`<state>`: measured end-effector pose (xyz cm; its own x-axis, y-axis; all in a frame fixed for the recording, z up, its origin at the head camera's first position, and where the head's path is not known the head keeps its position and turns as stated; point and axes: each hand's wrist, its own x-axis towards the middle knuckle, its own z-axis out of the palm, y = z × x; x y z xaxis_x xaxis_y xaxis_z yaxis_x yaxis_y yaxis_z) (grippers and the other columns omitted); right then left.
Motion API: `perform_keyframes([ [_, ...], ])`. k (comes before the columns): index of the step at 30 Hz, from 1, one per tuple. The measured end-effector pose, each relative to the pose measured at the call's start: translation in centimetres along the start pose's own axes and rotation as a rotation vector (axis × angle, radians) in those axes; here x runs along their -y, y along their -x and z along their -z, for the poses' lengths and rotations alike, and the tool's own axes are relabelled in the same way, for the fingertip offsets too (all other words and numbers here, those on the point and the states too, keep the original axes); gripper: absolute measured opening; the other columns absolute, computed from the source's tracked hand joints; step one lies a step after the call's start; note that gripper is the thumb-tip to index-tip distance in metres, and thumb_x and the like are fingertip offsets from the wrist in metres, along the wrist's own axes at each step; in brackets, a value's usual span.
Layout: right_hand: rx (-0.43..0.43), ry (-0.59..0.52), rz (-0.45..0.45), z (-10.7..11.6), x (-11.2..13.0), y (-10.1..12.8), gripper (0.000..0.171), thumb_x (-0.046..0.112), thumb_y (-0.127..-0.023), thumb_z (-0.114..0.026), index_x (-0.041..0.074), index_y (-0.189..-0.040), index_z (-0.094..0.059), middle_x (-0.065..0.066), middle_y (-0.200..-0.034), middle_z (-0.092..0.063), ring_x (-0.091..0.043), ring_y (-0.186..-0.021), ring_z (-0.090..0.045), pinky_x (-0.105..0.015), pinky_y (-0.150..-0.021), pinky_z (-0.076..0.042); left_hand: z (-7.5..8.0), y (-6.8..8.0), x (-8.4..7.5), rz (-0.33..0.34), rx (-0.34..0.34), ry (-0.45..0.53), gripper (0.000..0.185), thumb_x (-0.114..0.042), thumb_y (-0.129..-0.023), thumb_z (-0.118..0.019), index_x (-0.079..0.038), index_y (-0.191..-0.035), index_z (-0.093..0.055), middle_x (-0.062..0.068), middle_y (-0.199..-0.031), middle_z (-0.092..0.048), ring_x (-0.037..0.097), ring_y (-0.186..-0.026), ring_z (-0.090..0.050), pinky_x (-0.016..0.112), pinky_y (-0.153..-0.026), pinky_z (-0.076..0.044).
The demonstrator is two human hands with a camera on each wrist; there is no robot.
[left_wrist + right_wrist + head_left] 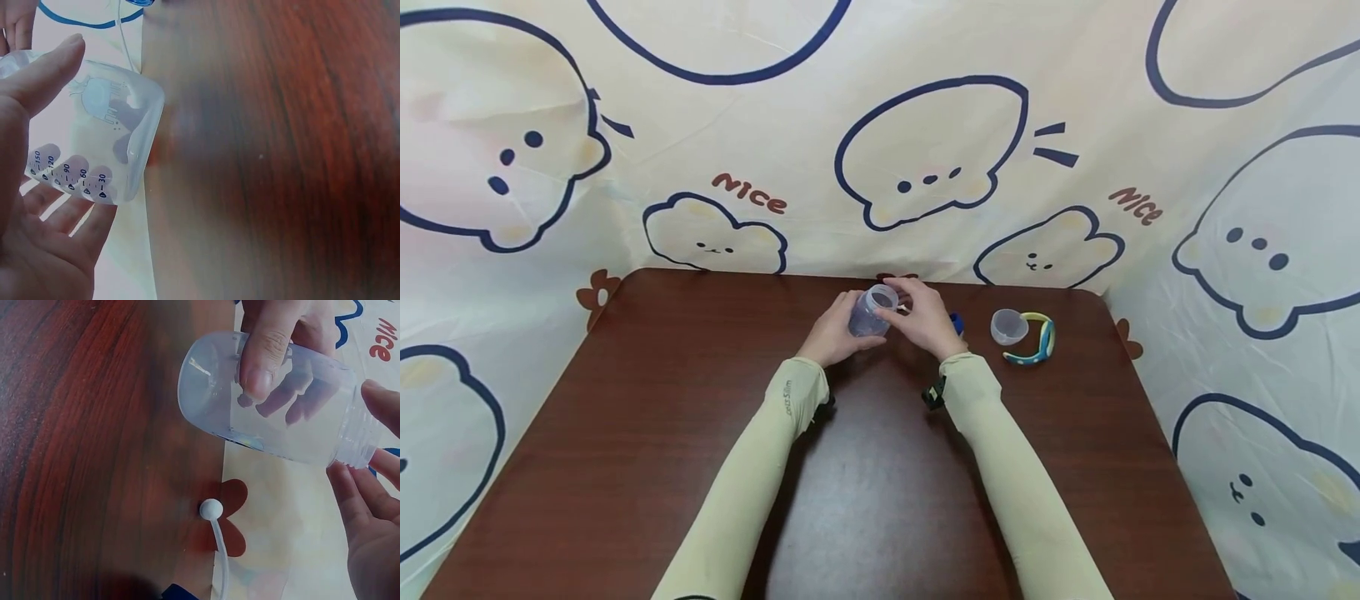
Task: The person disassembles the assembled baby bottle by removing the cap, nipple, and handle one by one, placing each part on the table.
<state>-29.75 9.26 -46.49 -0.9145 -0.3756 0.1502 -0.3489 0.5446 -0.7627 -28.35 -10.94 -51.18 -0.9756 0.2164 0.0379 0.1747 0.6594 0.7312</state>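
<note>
Both hands held a clear bottle above the far middle of the counter

The left hand [833, 333] wrapped its thumb and fingers round the body of the bottle [870, 311], while the right hand [928, 318] touched fingertips to the threaded neck, whether gripping I cannot tell. The bottle lay tilted, its long axis slanting, open mouth raised toward the right hand, base toward the left; a clear cap [1008, 327] lay well apart on the counter [700, 433]

The bottle [871, 310] is held above the far middle of the bench [700, 467], between the left hand [837, 333] and right hand [927, 318]. Right of the bottle, on the bench, a cap [1008, 327] touches a ring [1035, 340] on its right.
</note>
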Motion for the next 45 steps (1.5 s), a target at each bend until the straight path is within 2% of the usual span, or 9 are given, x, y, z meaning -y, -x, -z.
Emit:
perform_keyframes([
  [15, -0.01, -0.044, 0.016, -0.1, -0.7, 0.1, 0.059, 0.029, -0.092, -0.08, 0.01, -0.144, -0.059, -0.012, -0.134, -0.064, -0.029, -0.114, -0.067, -0.05, -0.099, -0.055, -0.1, 0.1, 0.1, -0.004, 0.018, -0.018, 0.089, -0.042, -0.079, -0.09, -0.017, -0.15, -0.043, 0.007, -0.141, -0.055, 0.029, -0.124, -0.057, 0.05, -0.107, -0.049],
  [22, -0.029, -0.024, 0.032, -0.1, -0.7, 0.0, 0.058, 0.028, -0.092, -0.08, 0.011, -0.143, -0.06, -0.011, -0.132, -0.065, -0.028, -0.113, -0.068, -0.05, -0.099, -0.055, 0.4, 0.2, 0.5, -0.049, 0.039, -0.014, 0.093, -0.032, -0.079, -0.091, -0.017, -0.154, -0.038, 0.011, -0.146, -0.056, 0.032, -0.128, -0.058, 0.05, -0.11, -0.046],
  [29, -0.037, -0.028, 0.029, 0.0, -0.9, -0.1, 0.058, 0.026, -0.092, -0.08, 0.009, -0.144, -0.06, -0.012, -0.131, -0.064, -0.031, -0.115, -0.067, -0.052, -0.101, -0.054, 0.7, 0.4, 0.4, -0.034, 0.06, 0.006, 0.085, -0.03, -0.084, -0.088, -0.017, -0.151, -0.038, 0.012, -0.144, -0.058, 0.032, -0.126, -0.061, 0.051, -0.109, -0.048],
  [37, -0.03, -0.055, 0.036, -0.5, -1.1, 0.0, 0.058, 0.025, -0.092, -0.08, 0.009, -0.144, -0.059, -0.012, -0.131, -0.063, -0.032, -0.115, -0.066, -0.051, -0.101, -0.054, 0.8, 0.6, 0.6, -0.018, 0.073, 0.03, 0.082, -0.028, -0.084, -0.088, -0.019, -0.15, -0.04, 0.009, -0.148, -0.055, 0.033, -0.132, -0.058, 0.051, -0.112, -0.046],
  [41, -0.016, -0.037, 0.042, -0.9, -1.2, 0.1, 0.057, 0.027, -0.092, -0.08, 0.01, -0.143, -0.06, -0.01, -0.13, -0.063, -0.028, -0.112, -0.066, -0.047, -0.099, -0.056, 0.8, 0.8, 0.9, -0.001, 0.087, 0.024, 0.083, -0.027, -0.083, -0.088, -0.019, -0.15, -0.039, 0.009, -0.147, -0.055, 0.033, -0.133, -0.058, 0.051, -0.112, -0.047],
  [45, -0.021, -0.012, 0.053, -1.0, -1.1, -0.1, 0.055, 0.029, -0.092, -0.08, 0.013, -0.141, -0.062, -0.008, -0.129, -0.064, -0.025, -0.11, -0.065, -0.046, -0.099, -0.056, 0.9, 0.7, 0.9, -0.018, 0.088, 0.019, 0.082, -0.027, -0.084, -0.088, -0.018, -0.149, -0.039, 0.011, -0.146, -0.056, 0.033, -0.133, -0.059, 0.051, -0.111, -0.047],
])
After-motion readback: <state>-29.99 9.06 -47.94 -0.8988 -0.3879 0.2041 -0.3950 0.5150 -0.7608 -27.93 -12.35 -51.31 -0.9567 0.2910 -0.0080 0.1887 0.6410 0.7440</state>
